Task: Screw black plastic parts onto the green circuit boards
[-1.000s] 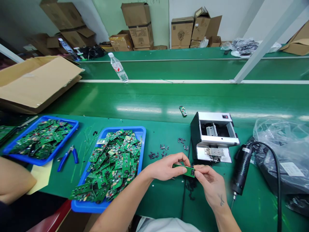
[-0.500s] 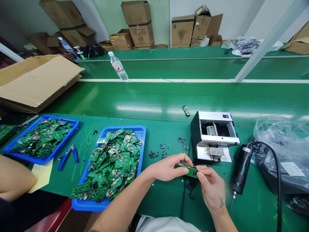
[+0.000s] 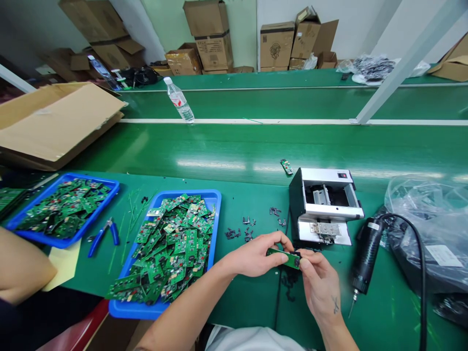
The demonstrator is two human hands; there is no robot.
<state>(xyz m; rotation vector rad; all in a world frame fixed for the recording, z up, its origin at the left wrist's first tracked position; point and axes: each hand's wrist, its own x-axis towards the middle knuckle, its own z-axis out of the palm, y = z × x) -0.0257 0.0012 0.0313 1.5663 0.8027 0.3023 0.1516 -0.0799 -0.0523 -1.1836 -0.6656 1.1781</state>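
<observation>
Toward the workbench's near edge (image 3: 252, 312), I see the left hand (image 3: 261, 254) grasping 1 circuit board (image 3: 291, 262), its long axis running rightward into the pinching right hand (image 3: 319, 275).

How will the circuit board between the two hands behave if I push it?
The circuit board probably stays stiff, since it looks flat and straight. It is likely light, being thin and narrow. The small dark part near its right end might be fragile.

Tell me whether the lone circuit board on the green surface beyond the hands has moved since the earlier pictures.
Yes: the lone circuit board has shifted rightward, closer to the silver-and-black machine, which has stayed put.
</observation>
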